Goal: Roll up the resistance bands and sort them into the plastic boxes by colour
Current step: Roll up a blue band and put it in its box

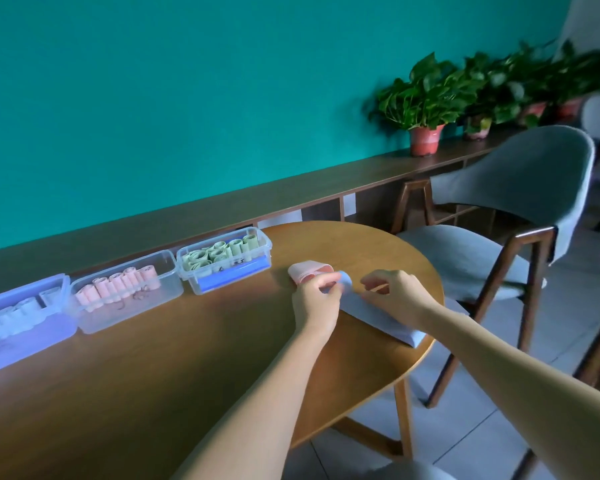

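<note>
Three plastic boxes (125,287) line my wooden counter (153,358) under a teal wall (chair (499,237) right); left hand (314,299) and right hand (395,292) pinch a blue band (371,315).

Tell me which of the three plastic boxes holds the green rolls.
The right-hand box, the one nearest the hands and with a blue strip on its front. The middle box holds pink rolls, and the left box holds pale blue ones.

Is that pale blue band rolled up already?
Only partly: the blue band curls at its far end between both hands; the rest lies flat.
</note>
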`<state>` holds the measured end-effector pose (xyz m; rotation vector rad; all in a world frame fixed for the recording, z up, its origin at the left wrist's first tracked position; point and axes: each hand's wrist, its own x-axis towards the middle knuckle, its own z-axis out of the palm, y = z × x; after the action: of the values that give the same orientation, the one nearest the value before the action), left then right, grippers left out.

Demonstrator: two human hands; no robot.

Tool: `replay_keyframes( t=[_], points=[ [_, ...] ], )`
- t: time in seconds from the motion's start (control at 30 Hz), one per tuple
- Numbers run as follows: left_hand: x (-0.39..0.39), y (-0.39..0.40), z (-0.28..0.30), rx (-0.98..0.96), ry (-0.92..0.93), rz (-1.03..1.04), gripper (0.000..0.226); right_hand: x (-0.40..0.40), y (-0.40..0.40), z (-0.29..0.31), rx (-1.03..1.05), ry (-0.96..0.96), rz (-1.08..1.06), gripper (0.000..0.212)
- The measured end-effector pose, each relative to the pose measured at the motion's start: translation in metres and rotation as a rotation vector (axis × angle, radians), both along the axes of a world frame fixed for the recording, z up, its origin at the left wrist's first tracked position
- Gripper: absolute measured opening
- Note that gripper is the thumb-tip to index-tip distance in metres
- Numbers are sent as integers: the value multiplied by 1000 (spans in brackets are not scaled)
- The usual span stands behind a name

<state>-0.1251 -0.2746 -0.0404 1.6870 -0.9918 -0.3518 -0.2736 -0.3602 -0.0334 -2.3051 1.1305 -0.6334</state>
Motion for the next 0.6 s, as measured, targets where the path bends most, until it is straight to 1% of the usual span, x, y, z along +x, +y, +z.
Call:
replay_keyframes(
  t=[0.07, 0.13, 0.2, 0.23, 0.3, 0.33, 0.4, 0.53, 0.6],
  points=[
    [4, 12, 8, -56, 61, 17, 19, 2, 4, 6, 20, -55, 12, 29],
    [12, 28, 21, -118, 117, 4, 19, 8, 14, 16, 28, -152, 32, 20],
    [21, 48, 38, -164, 134, 0, 21, 16, 31, 31, 54, -261, 77, 11],
    [26, 60, 47, -183, 143, -5, 23, 21, 41, 40, 84, -317, 114, 14],
    [32, 84, 65, -213, 151, -11, 26, 32, 63, 60, 156, -420, 202, 28],
    [35, 97, 73, -227, 135, -1, 27, 37, 76, 70, 182, -459, 247, 33],
    [42, 125, 89, -260, 70, 39, 24, 48, 103, 90, 227, -532, 323, 32],
    [52, 191, 115, -324, -45, 129, 18, 67, 159, 121, 304, -641, 442, 21],
    [57, 225, 126, -336, -56, 140, 17, 77, 186, 130, 337, -698, 505, 13]
  ],
)
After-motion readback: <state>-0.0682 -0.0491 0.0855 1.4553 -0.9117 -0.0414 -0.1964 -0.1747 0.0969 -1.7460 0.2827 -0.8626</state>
